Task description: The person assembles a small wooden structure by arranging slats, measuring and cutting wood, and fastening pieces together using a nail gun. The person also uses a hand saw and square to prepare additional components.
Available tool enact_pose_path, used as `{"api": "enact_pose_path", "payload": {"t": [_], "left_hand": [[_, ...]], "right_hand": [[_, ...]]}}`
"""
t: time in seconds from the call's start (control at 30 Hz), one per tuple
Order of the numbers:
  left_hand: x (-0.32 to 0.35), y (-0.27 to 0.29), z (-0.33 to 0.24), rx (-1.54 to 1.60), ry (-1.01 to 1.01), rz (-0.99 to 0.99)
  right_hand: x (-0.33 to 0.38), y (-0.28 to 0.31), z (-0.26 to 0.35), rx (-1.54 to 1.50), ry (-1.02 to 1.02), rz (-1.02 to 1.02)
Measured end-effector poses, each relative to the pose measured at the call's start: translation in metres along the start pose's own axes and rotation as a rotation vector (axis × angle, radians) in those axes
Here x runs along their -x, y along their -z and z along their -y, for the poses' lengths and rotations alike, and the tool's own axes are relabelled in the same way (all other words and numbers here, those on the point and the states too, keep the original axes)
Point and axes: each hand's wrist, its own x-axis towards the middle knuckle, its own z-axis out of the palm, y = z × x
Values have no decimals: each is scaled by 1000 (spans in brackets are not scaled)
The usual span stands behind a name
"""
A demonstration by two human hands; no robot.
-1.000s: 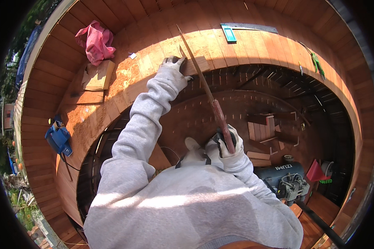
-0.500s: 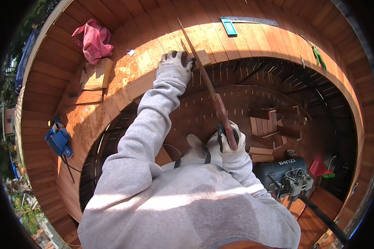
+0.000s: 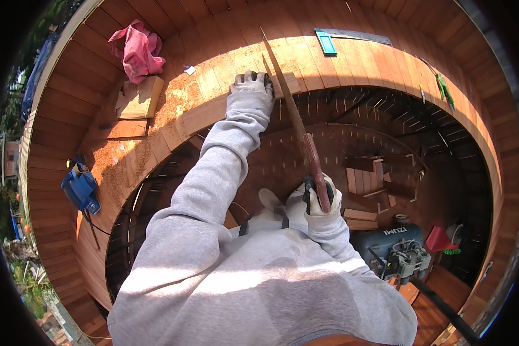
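Observation:
My left hand (image 3: 251, 91), in a white glove with dark fingers, presses on a narrow wooden board (image 3: 199, 118), its fingers bent over the far side. This board lies along the inner edge of the curved plank bench. My right hand (image 3: 322, 196), gloved alike, is closed round the reddish-brown wrapped handle (image 3: 312, 155) of a long handsaw. The saw blade (image 3: 286, 95) slants away up and to the left, crossing the board just right of my left hand. Whether its teeth are in the wood, I cannot tell.
Sawdust covers the plank bench (image 3: 340, 63). On it lie a pink cloth (image 3: 137, 52), a wood block (image 3: 139, 98), a blue power tool (image 3: 81, 187), a try square (image 3: 327, 43) and a green-handled tool (image 3: 443, 86). Below right are an air compressor (image 3: 389, 242) and wood offcuts (image 3: 360, 179).
The whole view has turned a little. My left hand stays on the board, and the saw has shifted slightly lengthwise in my right hand's grip, seemingly away from me.

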Motion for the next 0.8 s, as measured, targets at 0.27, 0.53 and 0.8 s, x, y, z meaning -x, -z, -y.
{"api": "enact_pose_path", "payload": {"t": [0.27, 0.53, 0.8], "left_hand": [[-2, -5, 0, -26, 16, -8], [1, -1, 0, -19, 39, 18], [-1, 1, 0, -20, 22, 7]], "right_hand": [[2, 9, 8, 4, -8, -22], [33, 22, 4, -22, -23, 5], [12, 13, 7, 6, -19, -21]]}}
